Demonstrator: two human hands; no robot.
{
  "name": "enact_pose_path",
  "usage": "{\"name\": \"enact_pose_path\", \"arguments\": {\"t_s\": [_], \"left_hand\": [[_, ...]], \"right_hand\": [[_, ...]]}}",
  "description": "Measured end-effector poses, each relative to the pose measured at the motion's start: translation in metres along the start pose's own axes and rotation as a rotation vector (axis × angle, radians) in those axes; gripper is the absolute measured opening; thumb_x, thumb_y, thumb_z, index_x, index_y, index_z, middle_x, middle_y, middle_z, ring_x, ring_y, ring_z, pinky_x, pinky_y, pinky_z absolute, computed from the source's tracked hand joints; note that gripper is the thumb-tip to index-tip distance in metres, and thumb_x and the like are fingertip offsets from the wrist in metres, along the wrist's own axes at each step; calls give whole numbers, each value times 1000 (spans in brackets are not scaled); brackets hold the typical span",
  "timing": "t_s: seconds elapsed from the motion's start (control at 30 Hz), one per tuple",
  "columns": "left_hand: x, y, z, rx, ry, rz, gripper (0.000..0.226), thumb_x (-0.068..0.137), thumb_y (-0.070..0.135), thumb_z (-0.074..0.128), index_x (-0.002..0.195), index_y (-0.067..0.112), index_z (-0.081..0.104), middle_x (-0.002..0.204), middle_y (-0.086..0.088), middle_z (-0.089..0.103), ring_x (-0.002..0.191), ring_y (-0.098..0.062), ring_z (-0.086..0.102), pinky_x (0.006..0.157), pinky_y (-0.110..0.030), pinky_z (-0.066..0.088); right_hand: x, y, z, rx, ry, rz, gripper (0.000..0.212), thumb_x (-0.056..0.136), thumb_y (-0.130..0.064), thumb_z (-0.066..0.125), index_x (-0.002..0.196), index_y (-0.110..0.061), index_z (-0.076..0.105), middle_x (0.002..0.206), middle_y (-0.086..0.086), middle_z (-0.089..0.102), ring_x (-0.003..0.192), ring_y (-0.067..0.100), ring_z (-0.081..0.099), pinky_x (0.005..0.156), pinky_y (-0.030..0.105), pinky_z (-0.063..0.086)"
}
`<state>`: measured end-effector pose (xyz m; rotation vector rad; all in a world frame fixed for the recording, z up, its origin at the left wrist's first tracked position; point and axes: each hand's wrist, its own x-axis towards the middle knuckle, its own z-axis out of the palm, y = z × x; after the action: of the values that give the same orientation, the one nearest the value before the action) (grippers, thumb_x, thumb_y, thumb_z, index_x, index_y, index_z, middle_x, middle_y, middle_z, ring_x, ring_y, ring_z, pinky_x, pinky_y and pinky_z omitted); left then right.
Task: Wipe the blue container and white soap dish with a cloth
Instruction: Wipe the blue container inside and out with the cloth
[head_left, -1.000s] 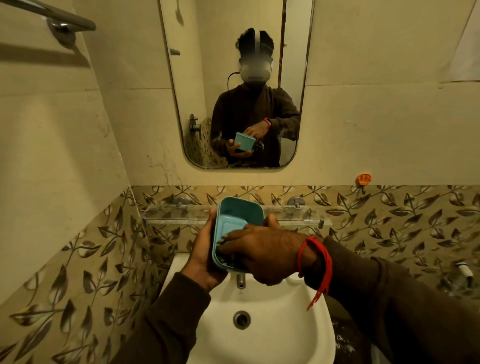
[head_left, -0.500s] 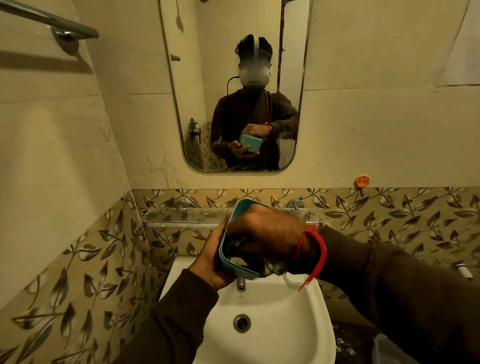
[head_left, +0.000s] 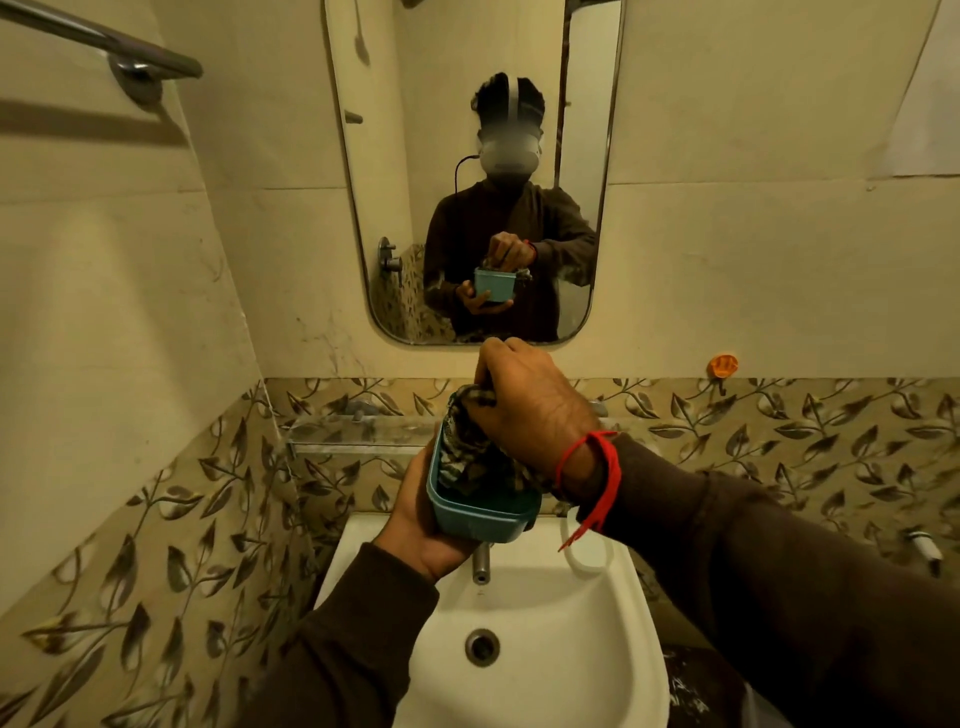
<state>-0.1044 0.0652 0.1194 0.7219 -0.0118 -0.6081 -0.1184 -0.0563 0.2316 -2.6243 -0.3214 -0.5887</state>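
Observation:
My left hand (head_left: 421, 525) holds the blue container (head_left: 480, 519) from below and the left, above the back of the white sink. The container's open side faces up toward me. A dark patterned cloth (head_left: 470, 457) fills the inside of it. My right hand (head_left: 530, 405) grips the cloth's upper end above the container's far rim, with a red thread around the wrist. A white ring-shaped object (head_left: 584, 556), possibly the soap dish, lies on the sink's back right corner, partly behind my right arm.
The white sink (head_left: 545, 649) with a drain and a metal tap (head_left: 481, 564) sits below my hands. A glass shelf (head_left: 358, 434) runs along the wall behind. A mirror (head_left: 467, 171) hangs above, a towel bar (head_left: 104, 41) at upper left, an orange hook (head_left: 723, 365) at right.
My right hand has risen from inside the container to above its far rim, pulling the cloth upward. The container has tipped from facing me to more upright, its mouth up.

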Motion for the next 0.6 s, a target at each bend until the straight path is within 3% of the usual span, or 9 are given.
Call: {"name": "enact_pose_path", "arguments": {"t_s": [0.07,0.23,0.37,0.43,0.6], "left_hand": [[-2,0,3,15,8,0,55,93,55,53,114,9,77,123,-25,71,96,-44,74,92,-60,53],[-3,3,1,29,31,25,53,95,55,53,115,13,77,121,-23,72,99,-40,74,82,-52,61],[-4,8,-6,28,5,41,48,90,48,54,94,10,84,100,-21,78,87,-37,77,66,-45,63],[-1,8,-10,33,22,40,52,96,47,50,86,8,84,90,-20,78,81,-35,78,62,-43,62],[1,2,-6,56,34,26,49,96,44,49,90,9,84,97,-22,78,87,-37,77,67,-47,63]], "right_hand": [[2,-3,-2,21,-52,29,17,83,-24,65,94,-18,53,97,0,51,92,19,49,73,30,45],[-9,-3,-3,129,-211,-83,16,80,-26,70,91,-26,58,98,-4,58,95,17,56,75,30,52],[-19,-3,-9,226,-477,-258,16,78,-28,73,89,-29,62,101,-8,65,92,7,60,74,21,55],[-21,-3,-12,241,-568,-278,16,78,-28,73,89,-28,63,104,-7,66,96,8,62,78,25,56],[-23,-2,-11,63,-524,-371,17,79,-20,72,94,-22,64,105,-2,66,95,8,60,70,12,47]]}}
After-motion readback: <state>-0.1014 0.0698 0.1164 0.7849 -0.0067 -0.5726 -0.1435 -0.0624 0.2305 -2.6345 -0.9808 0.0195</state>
